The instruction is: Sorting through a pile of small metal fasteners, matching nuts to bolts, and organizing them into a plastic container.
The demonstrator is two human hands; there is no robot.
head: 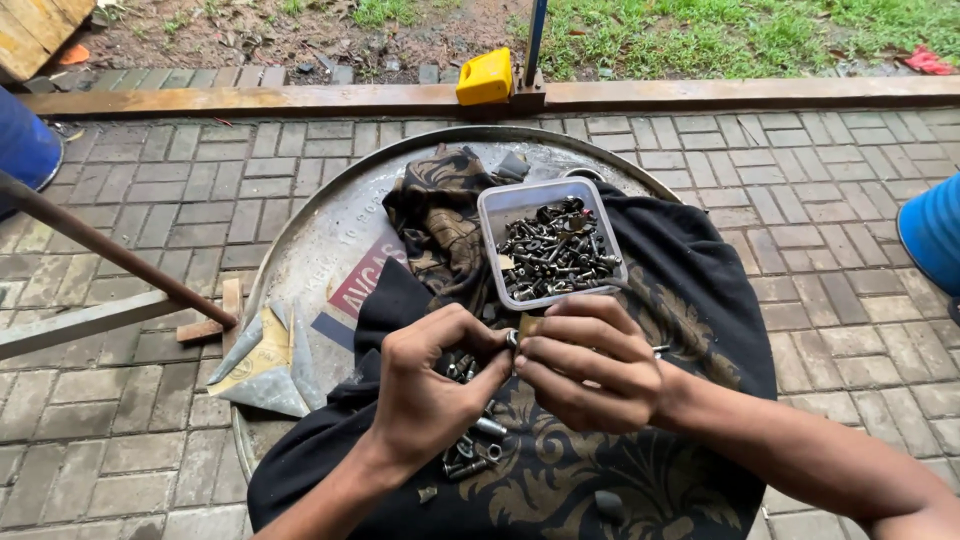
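Both hands meet over the near middle of the drum top, left hand (425, 385) and right hand (590, 365) pinched shut on one small bolt (513, 338) between their fingertips, its long axis hidden, tub (500, 215) beyond.

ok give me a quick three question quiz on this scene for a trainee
1. True or false: the plastic tub of bolts sits on the black cloth.
2. What do the left hand and right hand pinch together?
3. The loose bolts lie: A) on the bricks B) on the cloth under the hands C) in the yellow can.

Key: 1 true; 2 a small metal piece, too small to tell which; 3 B.
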